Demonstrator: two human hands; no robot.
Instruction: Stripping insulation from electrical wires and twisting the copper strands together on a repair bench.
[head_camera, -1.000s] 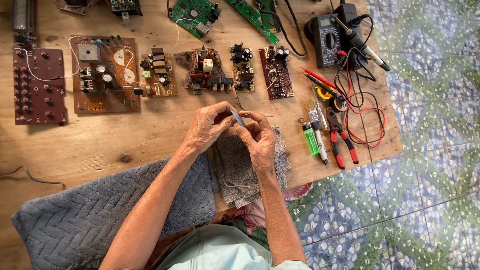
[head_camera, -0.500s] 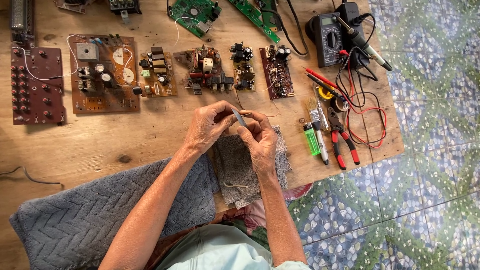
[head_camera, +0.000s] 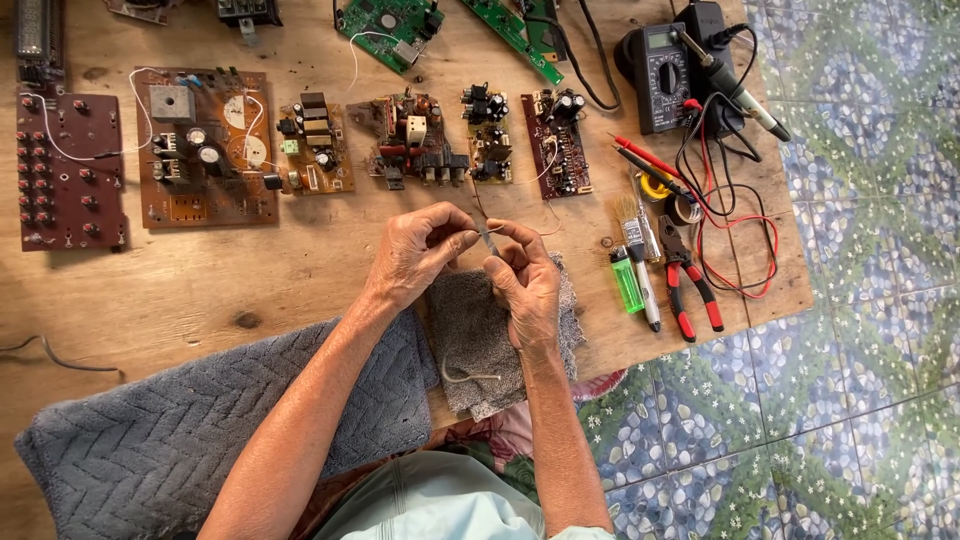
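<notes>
My left hand (head_camera: 415, 255) and my right hand (head_camera: 525, 280) meet over a small grey cloth (head_camera: 475, 335) on the wooden table (head_camera: 250, 280). Both pinch a thin, small metal piece (head_camera: 486, 238) between thumb and fingers. It is too small to tell what it is. The hands are close together, fingertips nearly touching.
Several circuit boards (head_camera: 205, 150) lie in a row beyond the hands. A black multimeter (head_camera: 665, 75) with red and black leads sits at the far right, with a green lighter (head_camera: 626, 280), a pen and red-handled pliers (head_camera: 690, 285) beside it. A grey mat (head_camera: 180, 430) covers the near left edge.
The hands have stayed over the grey cloth; the fingers shifted slightly around the small metal piece. Nothing else moved.
</notes>
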